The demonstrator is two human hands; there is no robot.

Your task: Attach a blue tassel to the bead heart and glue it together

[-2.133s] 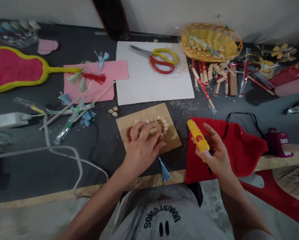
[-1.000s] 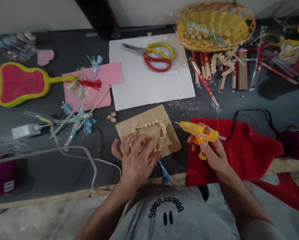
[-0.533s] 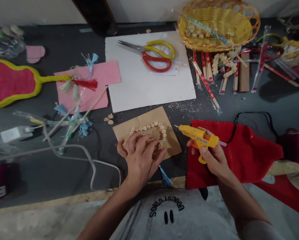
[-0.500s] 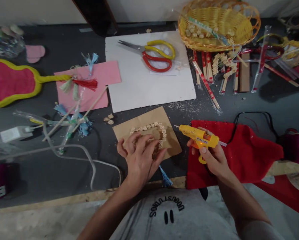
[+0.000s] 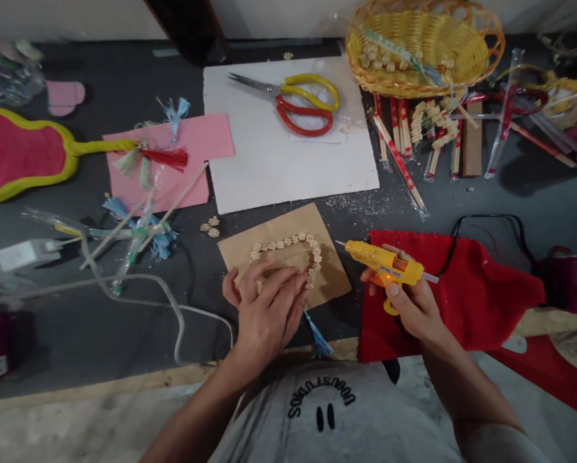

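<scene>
My right hand [image 5: 414, 299] is wrapped round the handle of a yellow hot glue gun [image 5: 385, 262], whose nozzle points left and whose orange light glows. A clear glue stick [image 5: 430, 278] pokes out at the back. My left hand [image 5: 269, 308] is closed over the lower part of a loop of small wooden flower pieces [image 5: 312, 247]. Its fingers and thumb are drawn together; what lies between the tips is hidden. Under the loop is a brown card [image 5: 334, 276]. A blue tassel [image 5: 320, 337] hangs out below the card, close to my left thumb.
Scissors [image 5: 308, 106] lie on a white board [image 5: 250, 173] beyond the card. A yellow basket [image 5: 428, 45] holds more flower pieces. Red cloth [image 5: 481, 289] spreads beneath my right hand. Sticks, tassels and a white cable [image 5: 163, 289] lie left; several wrapped sticks [image 5: 399, 167] lie right.
My left hand's fingers have drawn together and shifted slightly left and down, showing more of the loop's right side. The glue gun stays nearly still in my right hand.
</scene>
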